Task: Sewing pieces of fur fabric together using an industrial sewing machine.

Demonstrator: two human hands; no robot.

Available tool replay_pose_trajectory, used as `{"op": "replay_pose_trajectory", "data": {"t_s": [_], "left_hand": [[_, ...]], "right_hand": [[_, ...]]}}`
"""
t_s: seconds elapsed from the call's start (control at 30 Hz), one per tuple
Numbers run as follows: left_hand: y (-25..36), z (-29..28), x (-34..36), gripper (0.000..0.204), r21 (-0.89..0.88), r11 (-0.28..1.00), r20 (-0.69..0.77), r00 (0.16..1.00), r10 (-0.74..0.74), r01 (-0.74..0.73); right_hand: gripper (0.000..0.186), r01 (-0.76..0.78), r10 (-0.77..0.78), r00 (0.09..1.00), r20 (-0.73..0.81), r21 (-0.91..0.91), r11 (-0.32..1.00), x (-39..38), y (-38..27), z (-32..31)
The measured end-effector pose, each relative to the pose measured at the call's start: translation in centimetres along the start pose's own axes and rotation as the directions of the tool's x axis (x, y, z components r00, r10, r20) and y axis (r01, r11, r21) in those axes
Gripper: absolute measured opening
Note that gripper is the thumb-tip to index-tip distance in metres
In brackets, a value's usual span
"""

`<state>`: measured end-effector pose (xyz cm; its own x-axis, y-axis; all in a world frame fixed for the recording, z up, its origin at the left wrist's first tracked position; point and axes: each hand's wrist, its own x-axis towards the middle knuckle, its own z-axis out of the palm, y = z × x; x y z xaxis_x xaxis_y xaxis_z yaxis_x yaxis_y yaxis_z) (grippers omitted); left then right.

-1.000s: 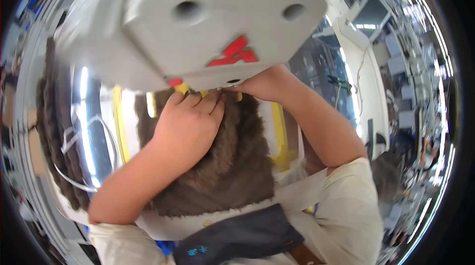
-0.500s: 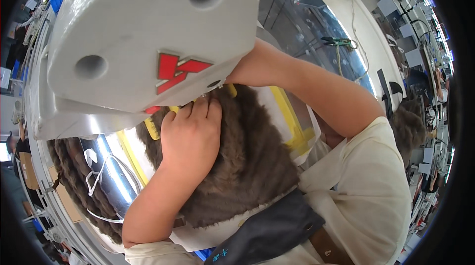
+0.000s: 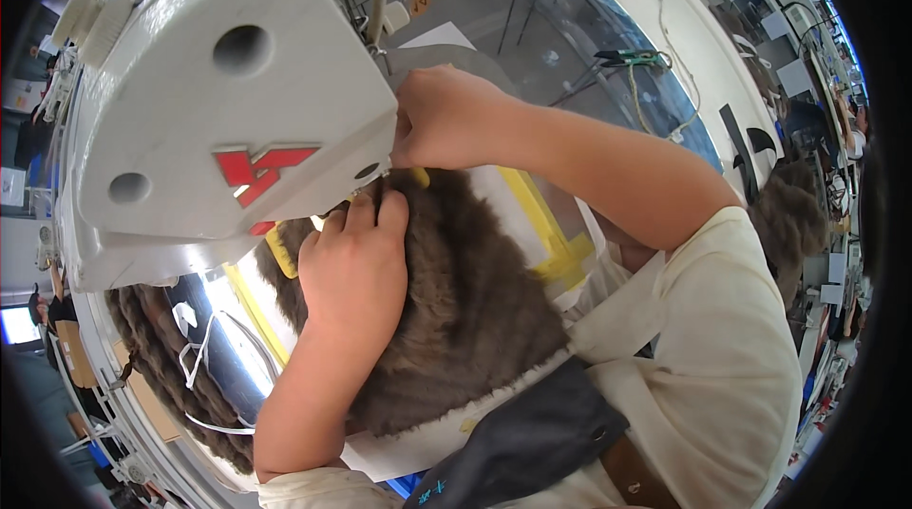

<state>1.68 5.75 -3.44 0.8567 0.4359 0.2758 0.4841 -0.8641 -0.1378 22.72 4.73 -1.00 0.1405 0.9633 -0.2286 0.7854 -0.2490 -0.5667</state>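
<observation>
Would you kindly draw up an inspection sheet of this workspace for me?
Surface: pale tabletop with a dark glossy panel; yellow tape right of the fur.
Work things: brown fur piece, its far edge partly hidden by the pale machine head.
Clutter: green tool at upper right; ribbed brown fur at left.
Hands: left hand on the fur; right hand beside the machine, fingers mostly hidden.
Cables: white cable looping at left.
Surroundings: another person at the right rim, too small for detail.
</observation>
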Motion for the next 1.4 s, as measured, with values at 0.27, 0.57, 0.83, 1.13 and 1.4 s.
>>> {"op": "replay_pose_trajectory", "data": {"t_s": [0.27, 0.57, 0.83, 1.13, 1.4], "left_hand": [[0.3, -0.2, 0.2, 0.018, -0.019, 1.0, 0.009, 1.0, 0.002, -0.002], [0.0, 0.0, 0.0, 0.019, -0.007, 1.0, 0.003, 1.0, -0.008, 0.008], [0.3, 0.5, 0.0, 0.02, 0.006, 1.0, -0.057, 0.998, -0.022, 0.022], [0.6, -0.2, -0.2, 0.024, -0.086, 0.993, 0.028, 0.996, -0.08, 0.082], [0.4, -0.3, -0.3, 0.015, -0.183, 0.972, 0.034, 0.989, -0.143, 0.147]], "right_hand": [[0.043, 0.012, -0.015, 0.999, 0.045, 0.062, 0.998, 0.9, 1.2, 0.5], [0.042, 0.03, -0.03, 1.0, 0.008, -0.031, 0.999, 1.3, 0.3, 0.4], [0.027, 0.15, -0.137, 0.985, -0.107, 0.124, 0.981, 0.9, 1.8, 0.9], [0.026, 0.537, -0.526, 0.842, 0.12, -0.091, 0.838, -3.8, 0.7, -0.7], [0.013, 0.508, -0.476, 0.861, 0.18, -0.344, 0.79, -4.7, -0.6, 0.0]]}}
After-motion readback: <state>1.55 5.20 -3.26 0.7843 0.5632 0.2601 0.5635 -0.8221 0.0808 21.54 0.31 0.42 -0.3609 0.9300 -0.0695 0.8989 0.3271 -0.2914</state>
